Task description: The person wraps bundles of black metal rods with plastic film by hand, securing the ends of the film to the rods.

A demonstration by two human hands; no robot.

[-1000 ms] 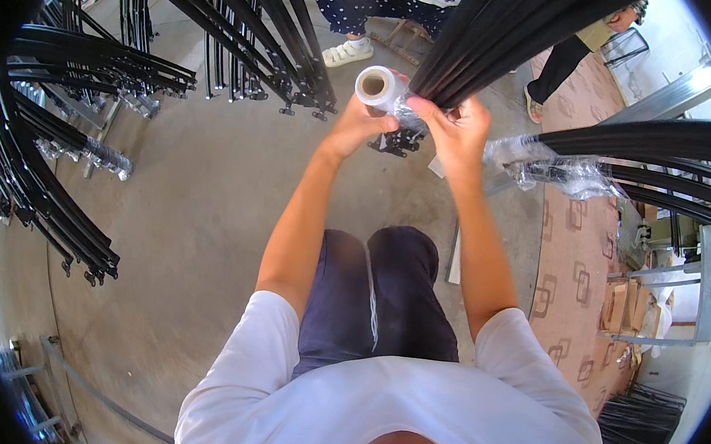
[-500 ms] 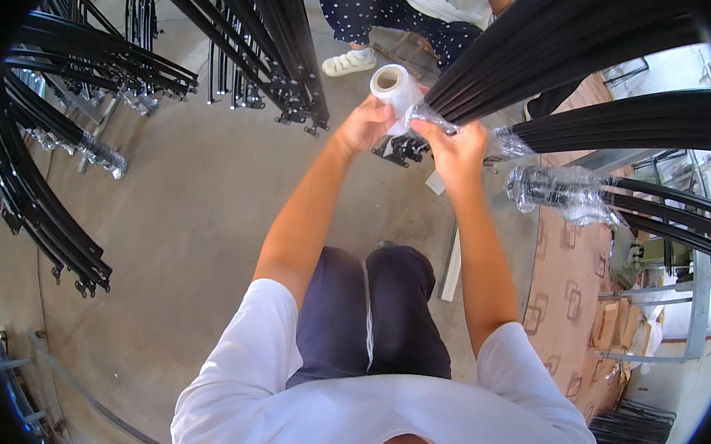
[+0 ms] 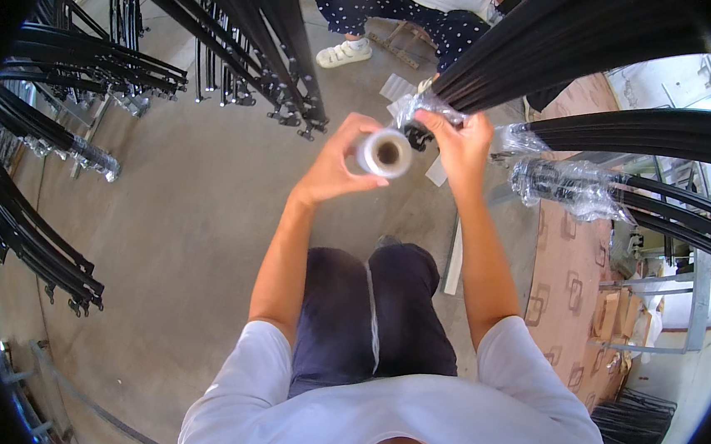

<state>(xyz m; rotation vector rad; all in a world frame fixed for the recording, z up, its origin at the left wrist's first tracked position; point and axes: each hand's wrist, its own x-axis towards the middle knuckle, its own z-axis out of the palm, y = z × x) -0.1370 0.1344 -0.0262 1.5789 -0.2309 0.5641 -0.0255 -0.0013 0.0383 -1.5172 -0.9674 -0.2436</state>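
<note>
A pink floor covering (image 3: pixel 564 272), patterned with dark interlocked squares, borders a smooth grey concrete floor (image 3: pixel 170 241) that spreads out to the left of it; right of the covering stand a grey metal rack (image 3: pixel 698 307) and brown cardboard boxes (image 3: pixel 615 316); farther right of the covering rises a pale wall (image 3: pixel 685 381); past the covering's far end, a whitish wall section (image 3: pixel 671 84) catches bright light; a low wooden stool (image 3: pixel 396 43) stands left of that far end; well left of the covering's near end runs a grey rail (image 3: pixel 98 410).
</note>
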